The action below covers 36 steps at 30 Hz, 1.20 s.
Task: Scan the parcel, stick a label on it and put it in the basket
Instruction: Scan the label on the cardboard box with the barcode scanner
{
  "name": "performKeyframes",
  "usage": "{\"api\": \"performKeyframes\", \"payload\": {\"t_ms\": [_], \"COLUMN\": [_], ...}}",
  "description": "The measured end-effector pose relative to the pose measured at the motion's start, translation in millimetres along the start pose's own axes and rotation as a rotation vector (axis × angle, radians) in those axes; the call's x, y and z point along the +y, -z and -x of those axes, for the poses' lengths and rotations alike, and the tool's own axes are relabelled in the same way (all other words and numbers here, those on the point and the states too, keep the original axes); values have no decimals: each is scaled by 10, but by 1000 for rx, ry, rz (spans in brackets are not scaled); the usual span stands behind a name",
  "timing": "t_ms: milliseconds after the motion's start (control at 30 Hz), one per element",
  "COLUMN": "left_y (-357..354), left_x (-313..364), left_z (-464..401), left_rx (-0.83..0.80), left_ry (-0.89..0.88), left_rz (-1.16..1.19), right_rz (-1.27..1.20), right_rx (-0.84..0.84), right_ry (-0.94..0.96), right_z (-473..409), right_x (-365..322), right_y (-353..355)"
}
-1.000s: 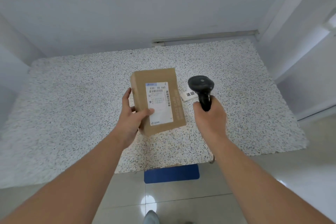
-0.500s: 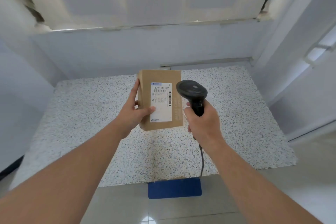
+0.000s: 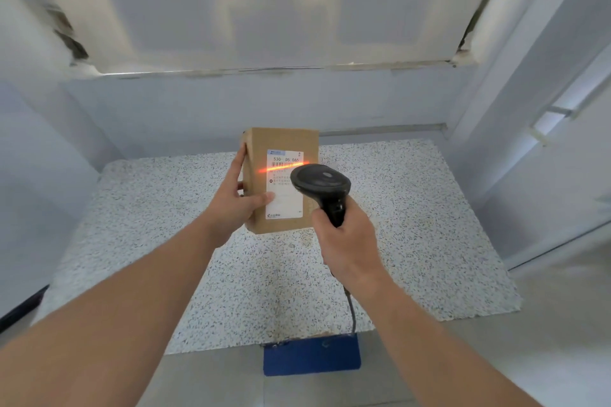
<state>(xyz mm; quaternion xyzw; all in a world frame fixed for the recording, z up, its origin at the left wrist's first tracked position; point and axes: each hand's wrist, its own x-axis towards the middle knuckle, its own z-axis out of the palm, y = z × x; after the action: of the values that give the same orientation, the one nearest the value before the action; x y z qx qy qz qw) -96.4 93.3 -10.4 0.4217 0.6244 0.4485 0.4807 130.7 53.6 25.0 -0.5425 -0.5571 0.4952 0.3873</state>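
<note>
Left hand (image 3: 233,200) grips one parcel (image 3: 281,180); right hand (image 3: 347,241) clasps one scanner (image 3: 320,183).
Orange beam crosses the parcel's single label (image 3: 285,188).

Box: my left hand (image 3: 236,205) holds the box (image 3: 281,142) up above the table (image 3: 413,208), at its left edge, thumb on the front.
Sticker: a paper sticker (image 3: 285,201) sits on the front of the box, facing me.
Scanner: my right hand (image 3: 348,241) holds the scanner (image 3: 320,183) just right of the box and in front of it.
Light line: it lies across the top part of the sticker.
Cord: a cord (image 3: 352,314) hangs down from under my right hand.
Mat: a mat (image 3: 310,357) lies on the floor, at the near edge of the table.
Wall: the wall (image 3: 231,106) stands behind the table.
</note>
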Motion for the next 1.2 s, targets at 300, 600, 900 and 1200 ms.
{"api": "performKeyframes", "payload": {"t_ms": [300,600,900,1200], "left_y": [54,73,105,174], "left_x": [12,-41,-14,-9], "left_z": [-14,-43,-77,-92], "left_rx": [28,38,68,50], "left_ry": [-18,-23,-11,52], "left_rz": [4,3,36,37], "right_rz": [-55,-135,-131,-104], "right_rx": [27,13,-3,40], "right_ry": [-11,-63,-56,-48], "right_z": [33,64,84,-14], "right_x": [12,-126,-169,-90], "right_y": [-76,-169,-258,-363]}}
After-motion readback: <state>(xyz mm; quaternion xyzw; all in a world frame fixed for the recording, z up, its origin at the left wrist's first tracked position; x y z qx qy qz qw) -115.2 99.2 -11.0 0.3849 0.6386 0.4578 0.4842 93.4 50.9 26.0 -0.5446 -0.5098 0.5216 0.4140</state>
